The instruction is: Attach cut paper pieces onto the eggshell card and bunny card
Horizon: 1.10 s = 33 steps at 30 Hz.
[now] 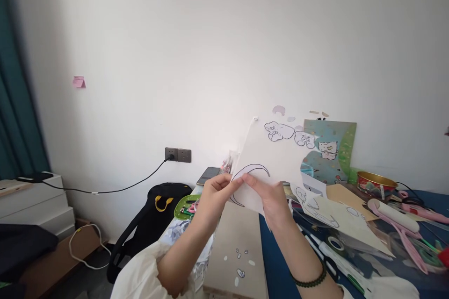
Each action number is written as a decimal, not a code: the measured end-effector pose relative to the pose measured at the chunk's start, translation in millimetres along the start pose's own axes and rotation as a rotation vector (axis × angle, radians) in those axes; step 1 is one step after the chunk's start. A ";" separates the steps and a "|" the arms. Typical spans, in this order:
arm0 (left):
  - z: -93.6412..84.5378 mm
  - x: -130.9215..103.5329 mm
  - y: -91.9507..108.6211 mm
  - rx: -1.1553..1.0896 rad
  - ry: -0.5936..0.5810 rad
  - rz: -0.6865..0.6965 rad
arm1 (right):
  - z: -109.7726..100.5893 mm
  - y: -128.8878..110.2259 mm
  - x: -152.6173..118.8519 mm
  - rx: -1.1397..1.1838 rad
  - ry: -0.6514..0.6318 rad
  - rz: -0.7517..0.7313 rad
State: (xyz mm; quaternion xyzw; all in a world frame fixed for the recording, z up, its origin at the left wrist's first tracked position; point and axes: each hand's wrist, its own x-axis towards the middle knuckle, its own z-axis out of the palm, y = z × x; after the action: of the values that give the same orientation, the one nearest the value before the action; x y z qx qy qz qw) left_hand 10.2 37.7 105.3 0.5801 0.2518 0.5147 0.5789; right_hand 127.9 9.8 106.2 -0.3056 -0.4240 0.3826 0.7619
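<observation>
A white sheet of paper point(277, 161) with black-outlined drawings is held up in front of me. My left hand point(218, 194) pinches its lower left edge, thumb in front. My right hand point(271, 196) grips the lower edge, its thumb pressed on the paper near the left thumb. A curved crescent outline point(257, 167) is drawn just above the thumbs. Small cartoon figures point(278, 131) show near the sheet's top. Below the hands, a grey-beige board point(238, 238) carries several small cut paper pieces point(240, 273). Fingers behind the sheet are hidden.
To the right lie another drawn sheet point(336, 212), a roll of tape point(335, 243), a pink-handled roller point(400, 224) and a red tin point(376, 184). A painted picture point(336, 145) leans on the wall. At left are a green tray point(182, 208) and a black backpack point(147, 219).
</observation>
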 end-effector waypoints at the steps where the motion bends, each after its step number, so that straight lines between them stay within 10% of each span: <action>1: -2.0 0.2 4.1 0.094 -0.014 0.021 | -1.7 -2.2 1.0 -0.021 -0.023 0.000; 10: -15.4 -3.9 34.2 0.479 -0.193 -0.057 | -7.2 11.3 3.4 -0.038 0.056 0.095; 33: -23.0 3.6 20.2 0.376 -0.028 0.127 | -17.4 13.3 13.2 -0.141 -0.131 0.120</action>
State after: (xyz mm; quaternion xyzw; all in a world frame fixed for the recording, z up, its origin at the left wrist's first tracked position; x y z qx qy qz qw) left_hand -15.1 46.2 120.6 0.6999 0.2984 0.4857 0.4302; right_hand 143.5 25.3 93.3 -0.3578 -0.4797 0.4157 0.6849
